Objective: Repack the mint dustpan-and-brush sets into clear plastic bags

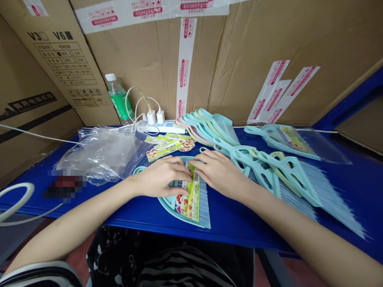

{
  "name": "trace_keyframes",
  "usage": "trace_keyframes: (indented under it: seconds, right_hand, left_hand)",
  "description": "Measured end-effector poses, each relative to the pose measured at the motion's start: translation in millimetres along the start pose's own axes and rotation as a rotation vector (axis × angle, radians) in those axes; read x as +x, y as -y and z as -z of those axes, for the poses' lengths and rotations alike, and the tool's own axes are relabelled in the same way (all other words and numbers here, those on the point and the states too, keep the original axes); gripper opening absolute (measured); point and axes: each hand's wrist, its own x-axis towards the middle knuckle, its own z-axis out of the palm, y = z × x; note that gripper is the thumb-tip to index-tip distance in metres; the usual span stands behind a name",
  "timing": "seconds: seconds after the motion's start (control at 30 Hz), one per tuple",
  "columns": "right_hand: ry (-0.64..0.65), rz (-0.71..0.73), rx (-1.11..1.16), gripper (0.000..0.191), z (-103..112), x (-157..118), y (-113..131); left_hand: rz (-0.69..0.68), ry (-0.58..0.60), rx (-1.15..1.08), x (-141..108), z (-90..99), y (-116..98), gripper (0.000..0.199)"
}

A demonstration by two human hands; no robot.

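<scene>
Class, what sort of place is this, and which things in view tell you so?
Probably a small packing workstation, though the wider room is hidden. Clues: stacked pastel dustpans, loose printed cards and a heap of clear plastic bags, all on one blue table.

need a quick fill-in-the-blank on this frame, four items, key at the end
1. The left hand and right hand are at the same dustpan, while the clear plastic bags lie on the person's ____ side.
2. Besides light blue and pale green, the stacked dustpans show the color ____.
3. The bottle has a ____ cap.
4. The table is colored ____.

Missing words: left; pink; white; blue
</scene>
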Motion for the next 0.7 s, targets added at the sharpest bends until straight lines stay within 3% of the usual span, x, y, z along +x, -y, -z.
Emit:
trace_keyframes:
  seconds: [0.2,0.7]
  right_hand:
    - [0.017,0.025,-0.009,0.022,-2.5,-0.3,-2.1]
    - [0.086,0.006,-0.040,0.031,3.1,-0.2,-1.3]
  left_hand:
    - [0.032,-0.010,0.085,-0.1,-2.4,-3.5,0.027]
    - [-0.052,-0.004,0.199,1.5,-4.4,-5.3,0.030]
